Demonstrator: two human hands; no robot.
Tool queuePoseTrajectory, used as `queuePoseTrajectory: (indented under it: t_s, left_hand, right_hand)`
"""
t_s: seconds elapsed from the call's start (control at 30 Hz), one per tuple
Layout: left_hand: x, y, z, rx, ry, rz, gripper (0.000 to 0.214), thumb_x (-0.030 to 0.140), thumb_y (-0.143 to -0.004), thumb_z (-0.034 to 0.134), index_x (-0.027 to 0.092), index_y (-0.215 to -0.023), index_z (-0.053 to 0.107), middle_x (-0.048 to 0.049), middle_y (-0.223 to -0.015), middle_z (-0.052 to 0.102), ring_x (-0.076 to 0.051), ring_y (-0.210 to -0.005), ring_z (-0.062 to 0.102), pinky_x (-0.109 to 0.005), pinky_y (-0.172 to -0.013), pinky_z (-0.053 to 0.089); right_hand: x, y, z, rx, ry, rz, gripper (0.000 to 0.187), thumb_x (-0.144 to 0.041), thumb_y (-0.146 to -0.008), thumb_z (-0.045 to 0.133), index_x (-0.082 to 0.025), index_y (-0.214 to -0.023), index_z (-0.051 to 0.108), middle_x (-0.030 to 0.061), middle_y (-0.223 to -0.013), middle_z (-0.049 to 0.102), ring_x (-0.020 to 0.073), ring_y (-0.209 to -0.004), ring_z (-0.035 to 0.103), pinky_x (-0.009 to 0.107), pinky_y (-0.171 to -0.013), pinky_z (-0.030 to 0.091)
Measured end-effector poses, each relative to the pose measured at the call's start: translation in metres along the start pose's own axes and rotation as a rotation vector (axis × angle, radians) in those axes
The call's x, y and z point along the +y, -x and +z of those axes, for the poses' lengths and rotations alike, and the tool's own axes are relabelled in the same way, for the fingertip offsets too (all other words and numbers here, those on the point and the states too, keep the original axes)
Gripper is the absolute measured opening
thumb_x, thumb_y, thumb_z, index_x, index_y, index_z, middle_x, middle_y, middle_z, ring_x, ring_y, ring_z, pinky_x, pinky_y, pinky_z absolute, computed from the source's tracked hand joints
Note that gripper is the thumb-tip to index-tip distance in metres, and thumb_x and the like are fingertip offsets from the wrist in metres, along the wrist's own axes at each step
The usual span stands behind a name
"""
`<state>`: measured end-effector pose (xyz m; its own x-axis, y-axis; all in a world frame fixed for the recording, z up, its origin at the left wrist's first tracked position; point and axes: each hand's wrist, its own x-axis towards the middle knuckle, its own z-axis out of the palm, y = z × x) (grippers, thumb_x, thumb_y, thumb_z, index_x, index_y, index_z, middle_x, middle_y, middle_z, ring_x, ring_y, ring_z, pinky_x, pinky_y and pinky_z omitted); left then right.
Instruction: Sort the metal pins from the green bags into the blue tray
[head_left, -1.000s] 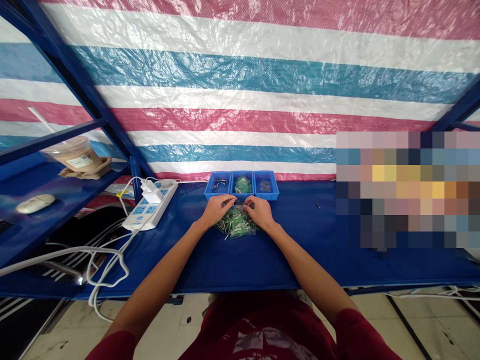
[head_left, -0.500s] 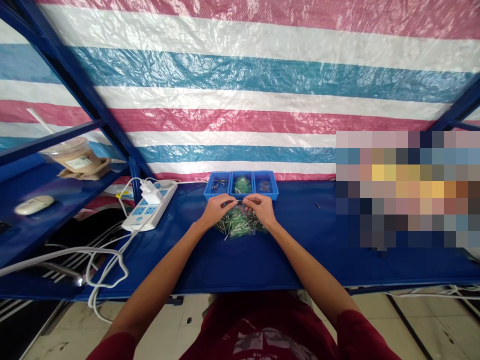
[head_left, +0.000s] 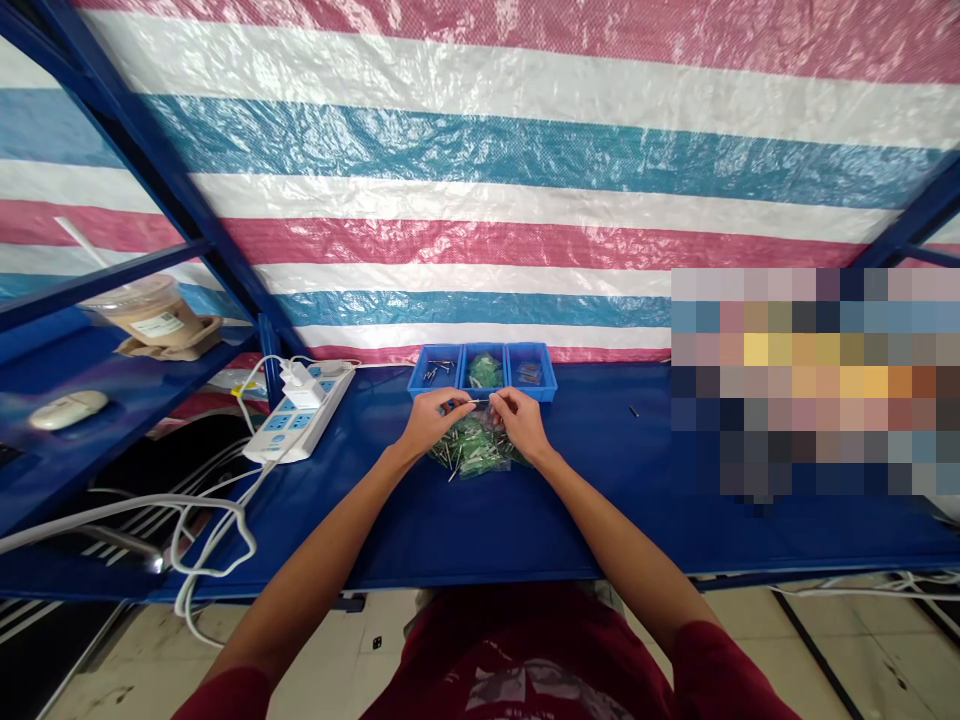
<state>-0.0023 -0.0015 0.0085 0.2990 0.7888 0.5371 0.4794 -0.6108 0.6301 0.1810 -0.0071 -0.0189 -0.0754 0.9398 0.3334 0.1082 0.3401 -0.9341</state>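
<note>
Both my hands meet above a heap of small metal pins and green plastic bits (head_left: 480, 450) on the blue table. My left hand (head_left: 433, 418) pinches one end of a thin metallic rod (head_left: 481, 401) between thumb and fingertips. At the rod's other end, my right hand (head_left: 519, 418) has its fingertips pinched together; the rod is too small to make out its exact kind. Just behind the hands stands a blue three-part tray (head_left: 551, 385). Its left section holds several thin metal pins (head_left: 431, 375), the middle one green plastic pieces (head_left: 485, 370), and the right one small clear-looking pieces (head_left: 529, 373).
A white power strip (head_left: 300, 415) with plugs and loose white cables (head_left: 214, 510) lies at the left. On the left shelf are a drink cup (head_left: 157, 310) and a mouse (head_left: 69, 409). One small dark pin (head_left: 634, 410) lies right of the tray. The far right is pixelated.
My right hand's fingertips have shifted slightly to the right, so more of the thin rod shows between the hands. My left hand stays almost still.
</note>
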Motion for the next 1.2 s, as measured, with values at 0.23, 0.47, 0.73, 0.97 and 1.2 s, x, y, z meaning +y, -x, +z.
queuePoseTrajectory:
  t_s: [0.23, 0.47, 0.73, 0.97, 1.2]
  left_hand:
    - [0.002, -0.001, -0.003, -0.06, 0.043, -0.02, 0.035, 0.042, -0.09, 0.053, 0.015, -0.072, 0.065, -0.0047, -0.071, 0.068, -0.014, -0.063, 0.059, -0.023, -0.058, 0.045]
    - [-0.001, -0.001, -0.002, -0.08, 0.152, -0.112, 0.034, 0.042, -0.087, 0.057, 0.014, -0.07, 0.066, -0.004, -0.067, 0.066, -0.014, -0.061, 0.059, -0.023, -0.055, 0.045]
    - [-0.009, -0.001, 0.008, 0.061, 0.415, -0.242, 0.028, 0.04, -0.071, 0.076, 0.014, -0.081, 0.072, -0.0027, -0.067, 0.066, -0.01, -0.047, 0.053, -0.023, -0.046, 0.045]
    - [-0.003, -0.002, 0.01, 0.147, 0.477, -0.23, 0.028, 0.041, -0.077, 0.07, 0.014, -0.083, 0.066, -0.0077, -0.086, 0.071, -0.017, -0.069, 0.065, -0.027, -0.059, 0.054]
    - [0.0, 0.0, 0.005, 0.03, 0.284, -0.15, 0.028, 0.042, -0.087, 0.058, 0.016, -0.094, 0.064, -0.0077, -0.087, 0.07, -0.019, -0.078, 0.066, -0.03, -0.067, 0.054]
  right_hand:
    - [-0.004, 0.002, -0.001, -0.022, -0.039, -0.03, 0.027, -0.044, -0.085, 0.056, -0.021, -0.098, 0.06, -0.0001, -0.078, 0.063, 0.013, -0.055, 0.058, 0.025, -0.053, 0.046]
    - [-0.004, 0.002, 0.0, -0.021, 0.023, -0.094, 0.022, -0.041, -0.084, 0.056, -0.02, -0.084, 0.062, 0.0008, -0.071, 0.063, 0.0137, -0.053, 0.057, 0.026, -0.053, 0.046]
    - [-0.005, 0.002, 0.003, -0.003, -0.089, 0.011, 0.032, -0.051, -0.082, 0.058, -0.019, -0.078, 0.062, -0.0017, -0.059, 0.056, 0.013, -0.05, 0.052, 0.026, -0.051, 0.043]
    - [0.0, -0.001, 0.004, 0.007, -0.083, 0.05, 0.036, -0.05, -0.084, 0.054, -0.017, -0.083, 0.069, -0.0006, -0.061, 0.055, 0.0119, -0.05, 0.047, 0.025, -0.049, 0.038]
    - [0.004, -0.003, 0.0, 0.084, -0.04, 0.043, 0.035, -0.046, -0.088, 0.049, -0.018, -0.084, 0.069, -0.0011, -0.061, 0.054, 0.0121, -0.053, 0.046, 0.024, -0.052, 0.037]
